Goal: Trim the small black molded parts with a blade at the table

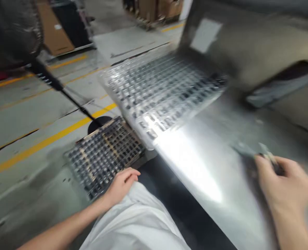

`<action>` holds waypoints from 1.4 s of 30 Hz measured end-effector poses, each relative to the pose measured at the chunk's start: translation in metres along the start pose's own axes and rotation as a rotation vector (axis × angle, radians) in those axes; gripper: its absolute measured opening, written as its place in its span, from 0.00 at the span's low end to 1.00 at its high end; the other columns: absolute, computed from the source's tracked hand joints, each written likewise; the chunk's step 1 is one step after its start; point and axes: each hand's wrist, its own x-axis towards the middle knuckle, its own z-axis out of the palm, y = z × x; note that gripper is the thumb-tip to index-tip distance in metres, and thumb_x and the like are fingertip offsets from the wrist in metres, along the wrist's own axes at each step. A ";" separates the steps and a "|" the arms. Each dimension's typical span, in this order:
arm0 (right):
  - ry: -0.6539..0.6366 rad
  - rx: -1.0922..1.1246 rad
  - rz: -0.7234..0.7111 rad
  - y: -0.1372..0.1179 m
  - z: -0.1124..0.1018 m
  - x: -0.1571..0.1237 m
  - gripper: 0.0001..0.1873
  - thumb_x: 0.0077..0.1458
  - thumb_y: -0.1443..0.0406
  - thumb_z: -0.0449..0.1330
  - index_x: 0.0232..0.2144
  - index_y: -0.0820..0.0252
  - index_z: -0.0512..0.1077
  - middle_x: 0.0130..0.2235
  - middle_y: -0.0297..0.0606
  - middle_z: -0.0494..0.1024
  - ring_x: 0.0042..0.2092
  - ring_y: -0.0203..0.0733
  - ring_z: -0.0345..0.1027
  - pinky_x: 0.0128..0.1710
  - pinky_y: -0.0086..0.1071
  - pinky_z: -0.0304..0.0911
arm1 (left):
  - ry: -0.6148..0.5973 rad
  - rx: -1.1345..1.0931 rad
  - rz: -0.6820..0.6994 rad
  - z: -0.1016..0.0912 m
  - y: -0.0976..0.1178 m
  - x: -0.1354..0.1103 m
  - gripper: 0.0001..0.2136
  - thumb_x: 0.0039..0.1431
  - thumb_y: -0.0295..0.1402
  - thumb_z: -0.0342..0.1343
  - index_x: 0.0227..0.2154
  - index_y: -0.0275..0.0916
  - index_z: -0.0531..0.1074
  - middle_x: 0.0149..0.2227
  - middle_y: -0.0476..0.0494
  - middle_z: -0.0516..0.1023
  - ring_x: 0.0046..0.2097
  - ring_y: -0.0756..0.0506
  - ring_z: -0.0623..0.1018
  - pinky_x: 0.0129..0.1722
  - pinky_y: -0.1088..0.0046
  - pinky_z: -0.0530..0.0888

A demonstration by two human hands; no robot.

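Observation:
My left hand (124, 184) rests on the white cloth over my leg, with loosely bent fingers and nothing visible in it. Just beyond it is a lower tray (109, 149) holding rows of small dark parts. My right hand (286, 180) is over the metal worktop (195, 156) at the right, fingers closed around a small dark and pale piece (276, 166). Motion blur and the fingers hide what kind of piece it is. A clear plastic tray (164, 93) with many small compartments, some with dark parts, lies on the worktop and juts past its left edge.
A metal machine panel (263, 45) with a slot-like opening (281, 86) rises behind the worktop. At the left, a dark seat (10, 34) stands on a thin black pole (75, 102). Yellow lines (57, 133) cross the floor; cardboard boxes (154, 10) stand farther back.

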 end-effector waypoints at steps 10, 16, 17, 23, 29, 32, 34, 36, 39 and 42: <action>0.307 0.171 -0.167 -0.012 -0.032 -0.003 0.16 0.63 0.51 0.64 0.35 0.58 0.76 0.30 0.34 0.75 0.28 0.40 0.66 0.31 0.33 0.61 | -0.541 -0.519 0.271 0.177 0.238 0.103 0.09 0.67 0.36 0.53 0.42 0.38 0.74 0.30 0.45 0.76 0.23 0.51 0.70 0.21 0.76 0.64; 0.254 0.177 -0.324 -0.013 -0.038 0.001 0.07 0.67 0.59 0.60 0.41 0.55 0.76 0.38 0.38 0.78 0.37 0.45 0.73 0.37 0.36 0.67 | -0.847 -0.655 -0.194 0.292 0.275 0.142 0.22 0.71 0.52 0.44 0.33 0.37 0.66 0.24 0.46 0.71 0.17 0.51 0.67 0.14 0.78 0.62; 0.243 0.174 -0.334 -0.013 -0.037 0.001 0.06 0.67 0.61 0.59 0.40 0.55 0.76 0.40 0.38 0.78 0.39 0.46 0.73 0.39 0.36 0.68 | -0.876 -0.674 -0.226 0.299 0.277 0.145 0.23 0.71 0.53 0.43 0.30 0.38 0.65 0.23 0.47 0.70 0.17 0.51 0.67 0.14 0.78 0.62; 0.213 0.168 -0.267 -0.008 -0.035 0.002 0.06 0.66 0.62 0.60 0.37 0.55 0.77 0.41 0.39 0.77 0.41 0.46 0.73 0.38 0.36 0.68 | -0.870 -0.862 -0.335 0.297 0.271 0.160 0.19 0.66 0.49 0.56 0.30 0.38 0.64 0.23 0.52 0.66 0.17 0.55 0.62 0.15 0.81 0.54; 0.239 0.210 -0.189 -0.006 -0.034 0.001 0.06 0.66 0.63 0.60 0.35 0.55 0.76 0.37 0.38 0.76 0.39 0.45 0.71 0.39 0.37 0.67 | -0.902 -0.840 -0.120 0.286 0.260 0.162 0.20 0.53 0.46 0.68 0.36 0.35 0.71 0.32 0.46 0.74 0.20 0.55 0.65 0.16 0.81 0.54; 0.251 0.225 -0.160 -0.006 -0.032 -0.001 0.06 0.65 0.63 0.62 0.33 0.55 0.75 0.35 0.36 0.75 0.37 0.44 0.70 0.37 0.36 0.66 | -0.909 -0.821 -0.074 0.286 0.259 0.161 0.22 0.49 0.46 0.71 0.37 0.35 0.72 0.33 0.45 0.75 0.22 0.55 0.66 0.16 0.81 0.56; 0.249 0.222 -0.134 -0.007 -0.031 -0.001 0.08 0.64 0.63 0.63 0.31 0.56 0.73 0.35 0.36 0.74 0.37 0.44 0.69 0.36 0.36 0.66 | -0.919 -0.798 -0.057 0.286 0.259 0.160 0.22 0.49 0.46 0.72 0.38 0.35 0.74 0.30 0.48 0.73 0.22 0.55 0.65 0.17 0.82 0.56; 0.244 0.216 -0.111 -0.007 -0.031 -0.002 0.09 0.64 0.61 0.63 0.31 0.55 0.72 0.35 0.37 0.74 0.37 0.44 0.69 0.36 0.36 0.66 | -0.928 -0.790 -0.058 0.286 0.259 0.160 0.22 0.50 0.45 0.72 0.40 0.34 0.75 0.27 0.50 0.71 0.22 0.55 0.65 0.17 0.82 0.57; 0.231 0.212 -0.108 -0.006 -0.030 -0.002 0.09 0.65 0.61 0.62 0.31 0.55 0.72 0.36 0.37 0.74 0.37 0.44 0.69 0.36 0.36 0.67 | -0.938 -0.807 -0.067 0.286 0.258 0.161 0.21 0.49 0.43 0.72 0.39 0.34 0.75 0.28 0.49 0.71 0.22 0.55 0.65 0.17 0.81 0.57; 0.208 0.218 -0.108 -0.005 -0.028 -0.002 0.09 0.65 0.61 0.61 0.31 0.55 0.73 0.36 0.37 0.74 0.37 0.44 0.69 0.37 0.36 0.67 | -0.919 -0.815 -0.074 0.287 0.257 0.163 0.19 0.50 0.43 0.72 0.37 0.34 0.74 0.27 0.50 0.70 0.22 0.55 0.65 0.17 0.81 0.56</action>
